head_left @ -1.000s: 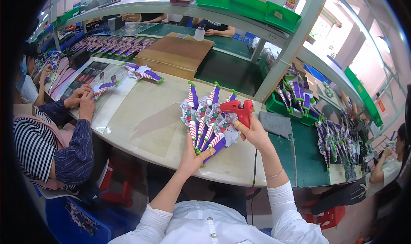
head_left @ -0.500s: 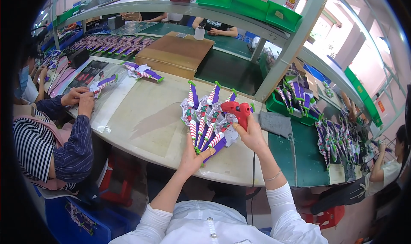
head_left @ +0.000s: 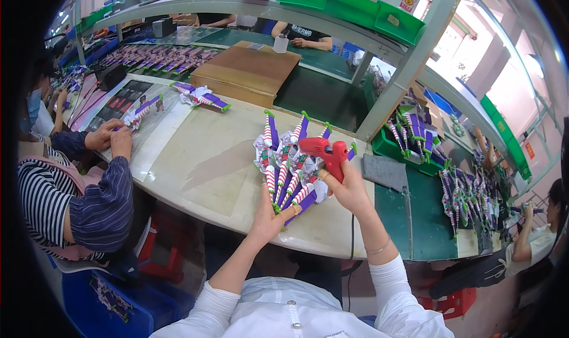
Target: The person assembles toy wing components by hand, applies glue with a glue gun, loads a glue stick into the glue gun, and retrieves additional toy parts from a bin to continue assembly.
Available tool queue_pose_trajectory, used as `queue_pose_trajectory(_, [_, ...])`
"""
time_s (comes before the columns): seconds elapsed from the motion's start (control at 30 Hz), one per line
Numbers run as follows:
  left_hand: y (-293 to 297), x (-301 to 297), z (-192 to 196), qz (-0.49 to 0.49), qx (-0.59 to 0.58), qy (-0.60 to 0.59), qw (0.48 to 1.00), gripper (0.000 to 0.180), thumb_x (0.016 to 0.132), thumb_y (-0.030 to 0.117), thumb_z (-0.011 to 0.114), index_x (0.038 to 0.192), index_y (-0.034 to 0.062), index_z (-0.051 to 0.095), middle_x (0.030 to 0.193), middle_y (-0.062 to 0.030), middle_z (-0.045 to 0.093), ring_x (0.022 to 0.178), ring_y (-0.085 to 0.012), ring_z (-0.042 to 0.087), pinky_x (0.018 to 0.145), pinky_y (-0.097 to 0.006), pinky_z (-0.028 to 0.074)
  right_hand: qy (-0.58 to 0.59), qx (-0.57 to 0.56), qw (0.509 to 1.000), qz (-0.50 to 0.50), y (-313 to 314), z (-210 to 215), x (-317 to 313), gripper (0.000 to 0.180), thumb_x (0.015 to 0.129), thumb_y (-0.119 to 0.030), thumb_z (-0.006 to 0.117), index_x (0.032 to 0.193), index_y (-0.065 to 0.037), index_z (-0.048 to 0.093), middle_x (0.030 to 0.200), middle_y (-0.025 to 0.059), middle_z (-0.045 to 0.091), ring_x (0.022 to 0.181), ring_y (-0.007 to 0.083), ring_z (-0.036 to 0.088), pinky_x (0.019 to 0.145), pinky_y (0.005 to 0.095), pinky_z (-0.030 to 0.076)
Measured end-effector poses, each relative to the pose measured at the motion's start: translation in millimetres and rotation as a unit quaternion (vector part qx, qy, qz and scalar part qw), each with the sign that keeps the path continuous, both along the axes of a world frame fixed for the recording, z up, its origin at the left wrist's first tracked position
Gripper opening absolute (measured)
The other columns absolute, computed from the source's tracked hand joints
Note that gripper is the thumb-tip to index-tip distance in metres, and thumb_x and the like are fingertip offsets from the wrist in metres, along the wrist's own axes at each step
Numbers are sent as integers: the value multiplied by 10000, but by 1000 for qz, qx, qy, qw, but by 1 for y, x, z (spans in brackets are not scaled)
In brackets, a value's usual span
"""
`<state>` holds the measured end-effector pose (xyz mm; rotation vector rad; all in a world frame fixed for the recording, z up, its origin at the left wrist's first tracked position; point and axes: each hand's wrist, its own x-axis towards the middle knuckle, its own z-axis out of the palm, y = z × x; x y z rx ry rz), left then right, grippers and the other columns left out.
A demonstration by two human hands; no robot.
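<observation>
Evidently, a red glue gun [head_left: 336,156] above striped winged toys [head_left: 288,154]

The right hand [head_left: 349,193] hides most of the glue gun's grip, its fingers wrapped around it; whether the nozzle touches anything is unclear. The toys overlap near the front edge of the table [head_left: 228,204], toward its right end. The left hand [head_left: 267,222], some fingers hidden, clasps wing tips between thumb and forefinger. Pale capitals mark a black shirt [head_left: 305,34] beyond the far edge.

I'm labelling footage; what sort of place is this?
Probably a factory assembly workshop: matching winged parts lie in rows, a co-worker handles another, and the right hand holds a red glue gun.
</observation>
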<state>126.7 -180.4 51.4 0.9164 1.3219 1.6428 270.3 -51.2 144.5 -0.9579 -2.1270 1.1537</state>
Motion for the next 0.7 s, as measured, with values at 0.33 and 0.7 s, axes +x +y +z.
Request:
queue_pose_trajectory(0.33, [2, -1, -8, -8, 22, 11, 1000, 796, 815, 176, 736, 1380, 25, 196, 1077, -108, 597, 813, -133, 631, 499, -249, 502, -78, 22, 995, 65, 10, 2, -11, 426, 876, -238, 663, 1168, 25, 499, 864, 158, 619, 813, 257, 617, 733, 368, 469])
queue_pose_trajectory(0.7, [-1, -2, -1, -15, 1, 8, 1000, 810, 799, 206, 750, 1373, 20, 209, 1065, -119, 607, 788, -145, 632, 503, -265, 502, -93, 25, 993, 66, 10, 5, -17, 547, 874, -239, 652, 1311, 7, 432, 936, 187, 642, 862, 310, 637, 772, 388, 482])
